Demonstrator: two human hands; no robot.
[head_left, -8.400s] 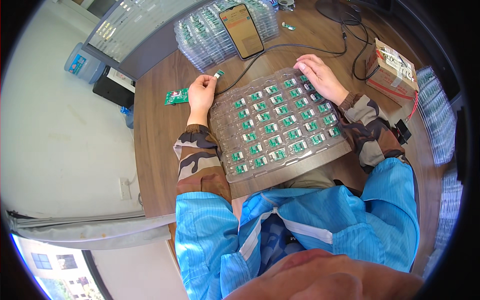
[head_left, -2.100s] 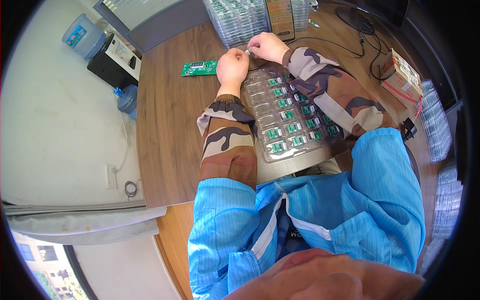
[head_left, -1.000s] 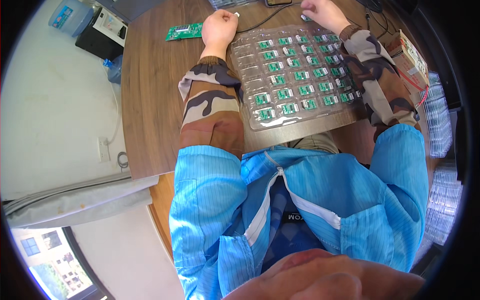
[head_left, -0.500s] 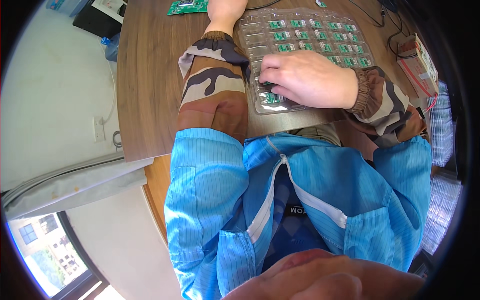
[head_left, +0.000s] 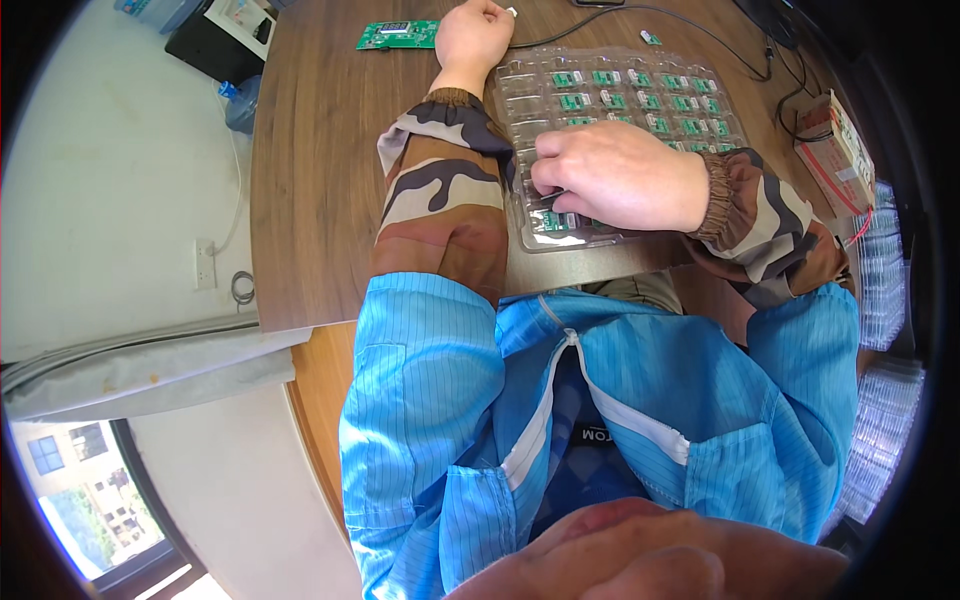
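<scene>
My left hand is at the far side of the desk with its fingers closed. A small white piece shows at its fingertips. Right beside this hand, on its left, lies a green circuit board with a small display. My right hand reaches over a clear plastic tray of small green circuit boards. Its thumb and fingers pinch together low in the tray's near left part, just above a small board in the corner pocket. Whatever is between those fingertips is mostly hidden by the hand.
The wooden desk extends left of the tray. A black cable curves behind the tray, with one loose small board near it. At the right edge stands a cardboard box. Stacked clear trays are at far right.
The view has shifted, so desk and hands appear lower, and more of my left hand shows. My right hand stays over the same part of the tray, its fingers slightly moved.
</scene>
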